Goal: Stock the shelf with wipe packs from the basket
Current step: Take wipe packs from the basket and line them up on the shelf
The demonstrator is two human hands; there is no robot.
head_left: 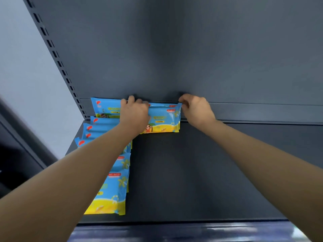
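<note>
A blue and yellow wipe pack (pixel 164 119) stands upright against the back panel of the dark shelf (pixel 201 172). My left hand (pixel 134 114) grips its left end from above. At the pack's top right corner, my right hand (pixel 197 109) pinches the edge. To the left, several more wipe packs (pixel 111 189) stand in a row running from the back wall to the shelf's front edge, partly hidden by my left forearm. Another pack (pixel 104 107) leans on the back panel at the row's far end. The basket is out of view.
The shelf's slotted upright (pixel 57 62) rises at the left, next to a pale wall. A glossy front rail (pixel 183 231) runs along the shelf's near edge. The right half of the shelf surface is bare dark metal.
</note>
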